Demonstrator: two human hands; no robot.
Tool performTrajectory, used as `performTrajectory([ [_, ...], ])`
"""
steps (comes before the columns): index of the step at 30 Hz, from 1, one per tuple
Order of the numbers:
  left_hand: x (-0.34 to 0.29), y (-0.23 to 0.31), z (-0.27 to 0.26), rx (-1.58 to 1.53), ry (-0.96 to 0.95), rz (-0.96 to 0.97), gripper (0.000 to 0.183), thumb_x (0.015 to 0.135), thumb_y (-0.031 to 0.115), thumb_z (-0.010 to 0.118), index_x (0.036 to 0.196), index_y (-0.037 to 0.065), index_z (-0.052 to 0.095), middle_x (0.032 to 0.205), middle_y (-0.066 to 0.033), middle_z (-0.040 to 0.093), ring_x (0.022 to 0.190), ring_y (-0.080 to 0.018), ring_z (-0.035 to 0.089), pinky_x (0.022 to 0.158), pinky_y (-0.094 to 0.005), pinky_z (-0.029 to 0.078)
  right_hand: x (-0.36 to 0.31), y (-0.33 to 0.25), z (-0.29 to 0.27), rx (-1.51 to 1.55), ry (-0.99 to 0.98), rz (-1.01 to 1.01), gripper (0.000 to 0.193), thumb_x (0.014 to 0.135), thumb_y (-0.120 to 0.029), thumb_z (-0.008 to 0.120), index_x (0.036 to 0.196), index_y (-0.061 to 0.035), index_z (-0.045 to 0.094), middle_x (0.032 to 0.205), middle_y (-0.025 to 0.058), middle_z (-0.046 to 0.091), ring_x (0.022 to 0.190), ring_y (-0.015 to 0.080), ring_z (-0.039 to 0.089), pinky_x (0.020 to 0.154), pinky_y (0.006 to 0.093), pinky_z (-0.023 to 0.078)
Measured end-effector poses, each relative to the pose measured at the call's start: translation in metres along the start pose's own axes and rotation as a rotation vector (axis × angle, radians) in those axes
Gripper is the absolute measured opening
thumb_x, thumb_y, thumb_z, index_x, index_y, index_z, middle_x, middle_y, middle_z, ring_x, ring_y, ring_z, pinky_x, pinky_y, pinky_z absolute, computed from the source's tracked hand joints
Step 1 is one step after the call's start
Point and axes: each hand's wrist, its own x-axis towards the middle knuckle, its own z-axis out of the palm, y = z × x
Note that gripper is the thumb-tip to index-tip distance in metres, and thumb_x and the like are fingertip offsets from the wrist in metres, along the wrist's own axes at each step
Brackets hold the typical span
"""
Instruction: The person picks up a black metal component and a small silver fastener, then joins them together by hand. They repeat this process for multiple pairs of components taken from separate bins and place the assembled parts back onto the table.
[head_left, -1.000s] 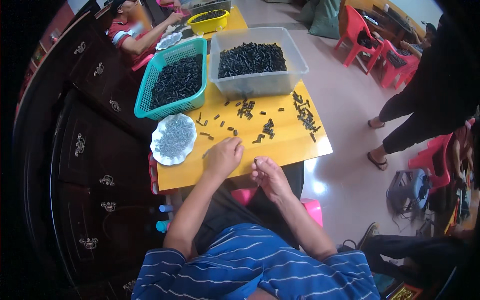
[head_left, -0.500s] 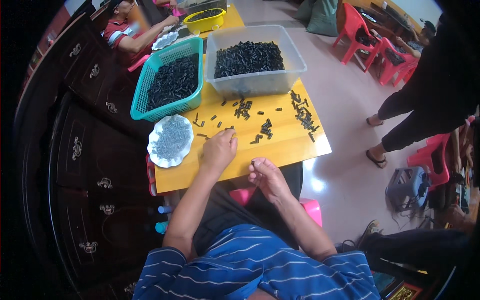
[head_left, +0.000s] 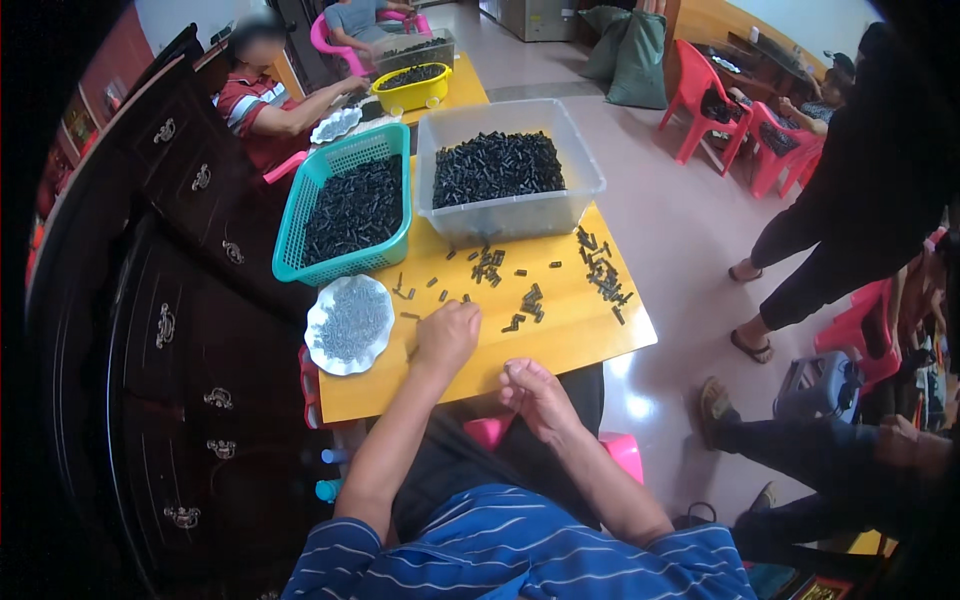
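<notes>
My left hand [head_left: 448, 338] rests low over the yellow table with its fingers curled, right by a few small black tubes [head_left: 486, 265]. A dark piece shows at its fingertips, too small to tell whether it is held. Just off the table's front edge, my right hand [head_left: 542, 398] is closed in a pinch, palm partly up, on something tiny that I cannot make out. Beside the left hand stands a white scalloped plate [head_left: 318, 352] heaped with small silvery pieces. More black tubes lie in loose clusters on the table [head_left: 390, 395].
Behind them stand a green basket [head_left: 290, 252] and a clear plastic bin [head_left: 510, 215], both full of black tubes. A yellow basin [head_left: 410, 98] is farther back. Dark drawers [head_left: 180, 350] line the left. A person [head_left: 265, 105] works at far left; others stand or sit at right.
The view has tilted up, so the table sits lower in the picture. Both my hands keep nearly the same place and grip. At lower right, a person's leg and foot have come farther in.
</notes>
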Motion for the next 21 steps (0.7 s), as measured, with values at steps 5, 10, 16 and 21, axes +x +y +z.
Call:
performTrajectory([
  [5, 0.001, -0.002, 0.002, -0.008, -0.005, 0.019, 0.009, 0.084, 0.020, 0.069, 0.087, 0.013, 0.073, 0.077, -0.0097, 0.066, 0.072, -0.0321, 0.066, 0.063, -0.0435, 0.053, 0.003, 0.001, -0.002, 0.006, -0.008, 0.002, 0.013, 0.094, -0.020, 0.068, 0.102, -0.0117, 0.064, 0.088, 0.0002, 0.066, 0.073, 0.0112, 0.063, 0.074, 0.0273, 0.054],
  [10, 0.002, -0.002, 0.005, -0.022, -0.010, 0.037, 0.008, 0.085, 0.019, 0.068, 0.084, 0.011, 0.069, 0.077, -0.0104, 0.064, 0.072, -0.0331, 0.066, 0.063, -0.0448, 0.053, 0.003, 0.001, -0.003, 0.015, -0.010, -0.001, 0.012, 0.094, -0.020, 0.068, 0.102, -0.0121, 0.064, 0.088, 0.0002, 0.066, 0.073, 0.0113, 0.064, 0.074, 0.0274, 0.054],
  [16, -0.001, -0.004, 0.005, -0.031, -0.011, 0.036, 0.009, 0.087, 0.016, 0.065, 0.085, 0.007, 0.065, 0.081, -0.0121, 0.065, 0.074, -0.0348, 0.066, 0.064, -0.0462, 0.053, 0.000, 0.001, 0.001, -0.035, -0.018, -0.001, 0.014, 0.097, -0.023, 0.064, 0.106, -0.0125, 0.060, 0.091, -0.0011, 0.064, 0.075, 0.0083, 0.061, 0.074, 0.0235, 0.051],
  [21, -0.012, 0.009, -0.018, -0.196, -0.113, 0.020, 0.011, 0.089, 0.016, 0.062, 0.086, 0.006, 0.063, 0.085, -0.0139, 0.066, 0.077, -0.0368, 0.066, 0.068, -0.0470, 0.052, -0.001, 0.000, 0.002, -0.056, -0.012, -0.017, 0.014, 0.098, -0.022, 0.063, 0.105, -0.0114, 0.061, 0.092, -0.0007, 0.064, 0.077, 0.0080, 0.061, 0.075, 0.0230, 0.051],
])
